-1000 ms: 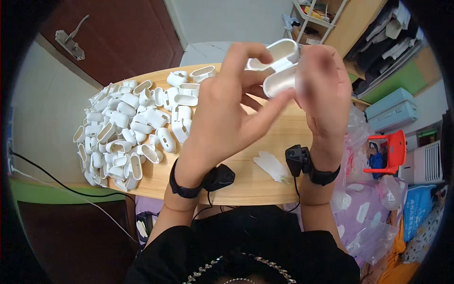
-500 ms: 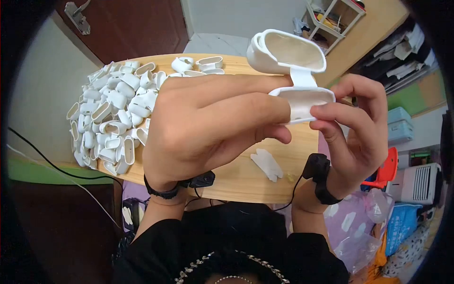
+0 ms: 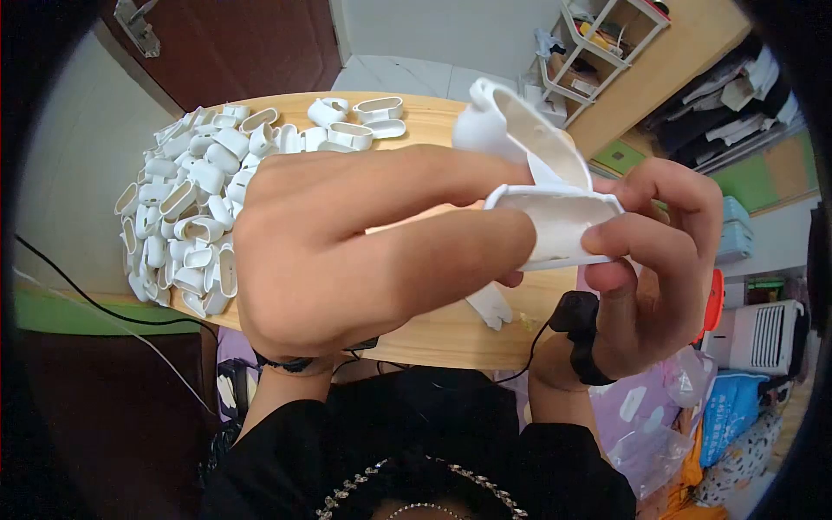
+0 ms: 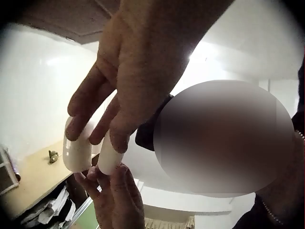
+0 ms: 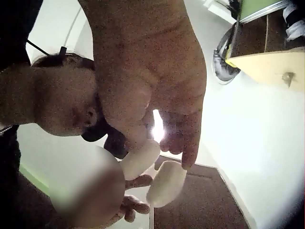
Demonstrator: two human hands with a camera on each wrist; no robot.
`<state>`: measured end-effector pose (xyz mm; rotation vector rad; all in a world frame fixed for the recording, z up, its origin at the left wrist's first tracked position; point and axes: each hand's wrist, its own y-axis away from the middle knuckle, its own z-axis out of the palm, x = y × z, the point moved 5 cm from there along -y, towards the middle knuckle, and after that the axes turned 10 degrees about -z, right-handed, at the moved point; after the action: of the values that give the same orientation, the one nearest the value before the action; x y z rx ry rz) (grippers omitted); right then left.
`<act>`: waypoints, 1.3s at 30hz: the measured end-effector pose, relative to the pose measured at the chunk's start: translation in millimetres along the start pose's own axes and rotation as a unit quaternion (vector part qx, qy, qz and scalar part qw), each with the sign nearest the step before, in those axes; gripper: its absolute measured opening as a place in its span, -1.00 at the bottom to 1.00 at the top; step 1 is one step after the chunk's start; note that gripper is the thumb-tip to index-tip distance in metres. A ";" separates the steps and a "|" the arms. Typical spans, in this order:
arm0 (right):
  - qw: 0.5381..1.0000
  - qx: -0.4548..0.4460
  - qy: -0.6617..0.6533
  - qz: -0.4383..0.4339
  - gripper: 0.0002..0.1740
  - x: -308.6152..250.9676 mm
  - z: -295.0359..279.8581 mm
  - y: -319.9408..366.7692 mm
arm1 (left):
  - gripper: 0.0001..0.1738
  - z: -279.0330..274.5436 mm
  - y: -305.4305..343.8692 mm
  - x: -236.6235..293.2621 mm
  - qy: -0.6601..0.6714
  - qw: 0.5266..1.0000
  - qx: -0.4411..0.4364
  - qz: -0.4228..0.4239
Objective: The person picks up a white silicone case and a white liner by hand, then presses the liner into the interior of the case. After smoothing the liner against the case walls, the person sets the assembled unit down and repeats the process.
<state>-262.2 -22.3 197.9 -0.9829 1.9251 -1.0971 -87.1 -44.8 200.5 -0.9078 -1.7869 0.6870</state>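
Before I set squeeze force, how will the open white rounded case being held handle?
The white rounded case is probably light, given its thin hollow halves. They likely swing about the narrow white strap; smooth outer walls may slip.

We find pale printed characters (image 3: 718,416) on the bright blue, creased bag (image 3: 742,400), too small to read.
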 end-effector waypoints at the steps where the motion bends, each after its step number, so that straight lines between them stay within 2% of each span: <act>1: 1.000 -0.002 0.011 -0.010 -0.64 -0.5 0.0 0.3 | -0.85 0.9 1.1 -1.3 0.006 1.000 0.003 0.010; 4: 0.998 -0.019 0.047 -0.036 -0.63 -1.5 -1.2 0.3 | -0.88 2.2 0.3 -6.9 0.004 0.999 -0.035 0.028; 9: 0.997 -0.029 0.049 -0.043 -0.62 -0.4 -5.0 -4.4 | -0.92 6.0 -3.8 -7.6 0.012 0.999 -0.033 -0.017; 11: 1.000 0.005 -0.011 0.005 -0.58 4.3 -7.7 -3.2 | -0.92 5.8 -2.5 -8.3 0.000 1.000 -0.029 -0.011; 12: 0.996 0.028 -0.057 0.057 -0.56 6.4 -7.1 0.6 | -0.91 6.1 -2.0 -7.9 -0.013 1.000 -0.023 -0.001; 16: 0.976 0.097 -0.129 0.148 -0.78 8.9 -3.5 2.7 | -0.86 7.0 -1.2 -5.2 -0.074 0.996 0.012 0.040; 19: 0.970 0.070 -0.118 0.200 -0.73 12.1 -5.9 2.8 | -0.81 8.7 -0.6 -3.0 -0.090 0.995 0.013 0.044; 22: 0.974 0.029 -0.092 0.208 -0.75 18.5 -3.0 3.3 | -0.71 11.8 -1.0 0.4 -0.090 0.995 0.006 0.037; 23: 0.972 0.044 -0.098 0.208 -0.76 20.3 -3.1 3.6 | -0.67 13.9 -2.1 1.6 -0.091 0.995 0.011 0.035; 26: 0.970 0.079 -0.117 0.198 -0.79 24.6 -2.5 3.6 | -0.59 12.9 -4.9 6.4 -0.043 0.998 -0.030 -0.025; 29: 0.969 0.089 -0.137 0.187 -0.79 27.2 -2.5 3.6 | -0.62 12.9 -2.2 0.9 -0.010 0.998 -0.022 -0.065; 33: 0.955 0.108 -0.179 0.209 -0.79 29.7 -1.8 5.2 | -0.72 19.6 1.0 -5.2 0.049 0.988 0.047 -0.138; 39: 0.951 0.121 -0.167 0.229 -0.79 30.2 -1.3 6.0 | -0.77 21.4 3.2 -7.7 0.079 0.974 0.065 -0.203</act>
<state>-278.9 -45.7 187.0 -0.5079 1.5872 -0.8091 -104.4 -50.4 186.4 -0.4733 -1.6922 0.4470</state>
